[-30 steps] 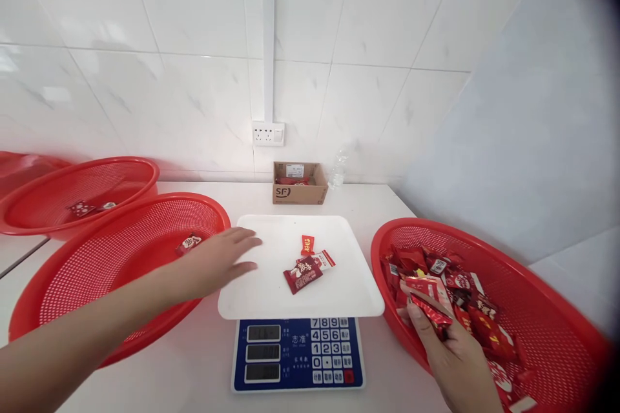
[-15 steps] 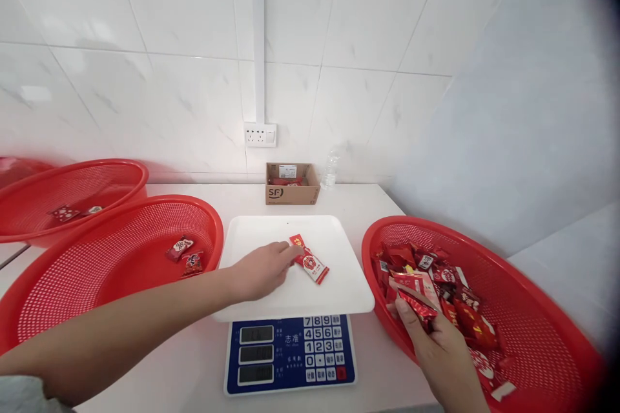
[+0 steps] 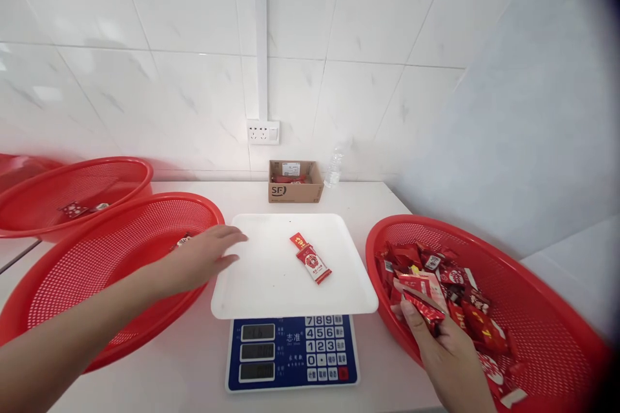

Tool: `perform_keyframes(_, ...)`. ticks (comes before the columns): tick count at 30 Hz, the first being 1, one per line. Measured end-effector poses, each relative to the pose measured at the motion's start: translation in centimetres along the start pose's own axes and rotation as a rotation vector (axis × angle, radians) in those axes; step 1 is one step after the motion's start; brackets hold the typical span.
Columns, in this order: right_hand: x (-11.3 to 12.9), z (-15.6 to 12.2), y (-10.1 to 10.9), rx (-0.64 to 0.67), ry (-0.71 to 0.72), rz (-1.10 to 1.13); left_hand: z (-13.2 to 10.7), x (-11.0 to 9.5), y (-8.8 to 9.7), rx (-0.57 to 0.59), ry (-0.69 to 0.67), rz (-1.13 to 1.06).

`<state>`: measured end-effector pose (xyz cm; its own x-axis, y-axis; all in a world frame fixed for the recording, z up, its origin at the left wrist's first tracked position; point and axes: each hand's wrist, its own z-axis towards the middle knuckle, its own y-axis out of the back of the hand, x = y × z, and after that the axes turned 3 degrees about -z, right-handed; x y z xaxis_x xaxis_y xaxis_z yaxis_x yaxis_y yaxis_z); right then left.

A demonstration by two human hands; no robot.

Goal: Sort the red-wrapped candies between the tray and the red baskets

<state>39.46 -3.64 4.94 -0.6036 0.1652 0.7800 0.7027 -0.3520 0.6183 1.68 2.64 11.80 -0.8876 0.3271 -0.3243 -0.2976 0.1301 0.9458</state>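
Observation:
My left hand [image 3: 203, 259] hovers with fingers stretched out and holds nothing; it is above the right rim of the middle red basket [image 3: 97, 264], just left of the white scale tray [image 3: 261, 290]. Two red packets [image 3: 312, 260] lie on the tray, end to end. A packet [image 3: 182, 242] in the middle basket peeks out from behind that hand. My right hand [image 3: 438, 345] rests on the near rim of the right red basket [image 3: 542, 310] and grips a few red packets [image 3: 422, 300] over the heap of wrapped sweets [image 3: 455, 284].
The scale's blue keypad and displays [image 3: 290, 352] face me. A third red basket [image 3: 72, 184] with two small packets stands far left. A cardboard box [image 3: 295, 182], a clear bottle [image 3: 334, 168] and a wall socket [image 3: 263, 131] are at the back. A white wall closes the right side.
Half a second ago my left hand was touching the packets on the tray; it has since pulled back left over the middle basket. One packet left the tray within the last second. My right hand barely moved.

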Motion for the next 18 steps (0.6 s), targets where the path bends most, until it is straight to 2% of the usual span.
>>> perform_keyframes(2, 0.2, -0.1, 0.0, -0.001, 0.01, 0.029, 1.6, -2.2, -1.5, 0.059, -0.217, 0.042)
perform_keyframes(5, 0.4, -0.2, 0.0, -0.001, 0.009, 0.063, 4.2, -5.1, -3.7, 0.133, -0.468, 0.085)
perform_keyframes(8, 0.4, -0.3, -0.1, -0.014, -0.002, 0.069, 6.2, -7.3, -5.5, 0.188, -0.624, 0.098)
perform_keyframes(11, 0.3, -0.3, -0.1, -0.021, -0.006, 0.068, 7.4, -8.5, -6.5, 0.174, -0.658, 0.11)
perform_keyframes(13, 0.4, -0.4, -0.1, -0.018, -0.004, 0.051, 7.5, -8.7, -6.3, 0.153, -0.65, 0.148)
perform_keyframes(16, 0.5, -0.4, -0.1, -0.015, 0.007, 0.031, 6.4, -7.7, -4.5, 0.197, -0.595, 0.212)
perform_keyframes(18, 0.7, -0.5, -0.1, -0.021, 0.015, 0.036, 5.1, -6.2, -2.6, 0.188, -0.485, 0.182)
